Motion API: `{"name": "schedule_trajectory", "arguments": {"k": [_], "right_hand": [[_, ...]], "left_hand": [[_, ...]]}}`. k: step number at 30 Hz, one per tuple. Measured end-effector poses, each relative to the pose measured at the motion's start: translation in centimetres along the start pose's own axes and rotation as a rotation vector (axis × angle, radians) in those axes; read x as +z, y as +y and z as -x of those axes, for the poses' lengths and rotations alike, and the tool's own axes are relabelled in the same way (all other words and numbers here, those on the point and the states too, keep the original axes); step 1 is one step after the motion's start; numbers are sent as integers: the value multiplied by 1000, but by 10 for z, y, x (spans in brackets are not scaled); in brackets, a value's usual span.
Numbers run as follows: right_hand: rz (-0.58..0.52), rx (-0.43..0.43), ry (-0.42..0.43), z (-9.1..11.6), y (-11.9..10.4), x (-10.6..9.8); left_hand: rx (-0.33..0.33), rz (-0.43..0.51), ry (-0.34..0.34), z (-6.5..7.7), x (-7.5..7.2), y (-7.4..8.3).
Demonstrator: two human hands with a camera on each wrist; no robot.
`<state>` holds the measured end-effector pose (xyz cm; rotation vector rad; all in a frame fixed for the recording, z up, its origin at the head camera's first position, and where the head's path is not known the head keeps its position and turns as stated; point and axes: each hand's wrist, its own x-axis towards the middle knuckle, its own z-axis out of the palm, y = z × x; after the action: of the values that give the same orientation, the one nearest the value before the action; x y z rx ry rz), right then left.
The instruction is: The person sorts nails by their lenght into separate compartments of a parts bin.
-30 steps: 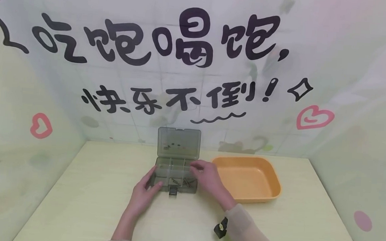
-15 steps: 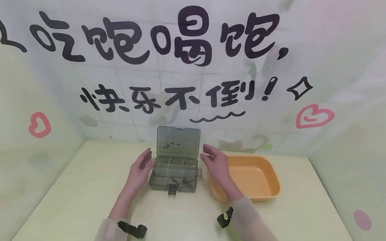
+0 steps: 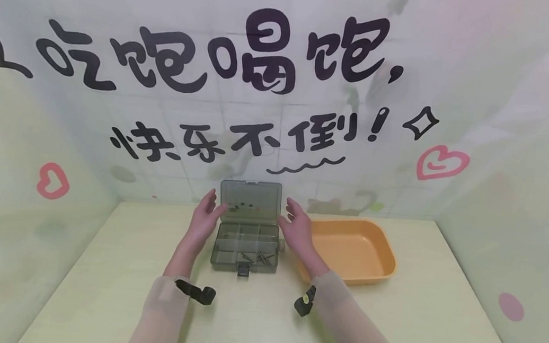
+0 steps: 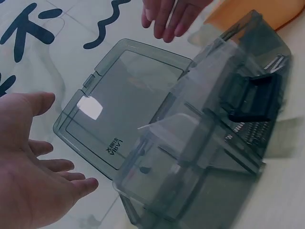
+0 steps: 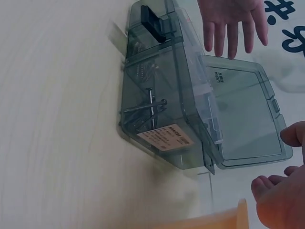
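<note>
A see-through grey compartment box (image 3: 223, 267) sits on the table with its lid (image 3: 253, 196) raised against the back wall. Thin metal screws or nails (image 3: 263, 258) lie in its front compartments; the right wrist view shows them through the side. A clear raised tray (image 4: 178, 131) takes up the back half. My left hand (image 3: 202, 220) is at the lid's left edge, fingers extended, holding nothing. On the other side, my right hand (image 3: 299, 230) has loosely bent fingers and holds nothing. Its thumb overlaps the lid edge in the right wrist view; contact cannot be told.
An orange tray (image 3: 377, 278) stands right of the box, partly behind my right forearm. A dark latch (image 3: 243, 270) hangs at the box's front. The lettered back wall (image 3: 197, 187) rises close behind, and side walls bound the table (image 3: 119, 267).
Both hands have left the box body, where the left gripped its left side and the right was over the back right compartment. They have moved up to either side of the lid.
</note>
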<state>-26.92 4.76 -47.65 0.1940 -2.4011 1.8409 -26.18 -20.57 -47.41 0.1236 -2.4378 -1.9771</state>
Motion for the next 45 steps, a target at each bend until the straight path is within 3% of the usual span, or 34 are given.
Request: {"name": "schedule_trajectory", "arguments": {"k": [8, 18, 32, 41, 45], "right_hand": [[0, 83, -31, -2, 2, 7], [40, 73, -54, -6, 0, 12], [-9, 104, -78, -7, -7, 17], [2, 21, -58, -4, -7, 20], [-44, -2, -45, -1, -7, 20]], "left_hand": [[-62, 43, -28, -5, 6, 3], [-25, 71, -44, -11, 11, 5], [-13, 26, -40, -10, 5, 11], [20, 31, -37, -5, 1, 13], [50, 31, -32, -2, -2, 13]]}}
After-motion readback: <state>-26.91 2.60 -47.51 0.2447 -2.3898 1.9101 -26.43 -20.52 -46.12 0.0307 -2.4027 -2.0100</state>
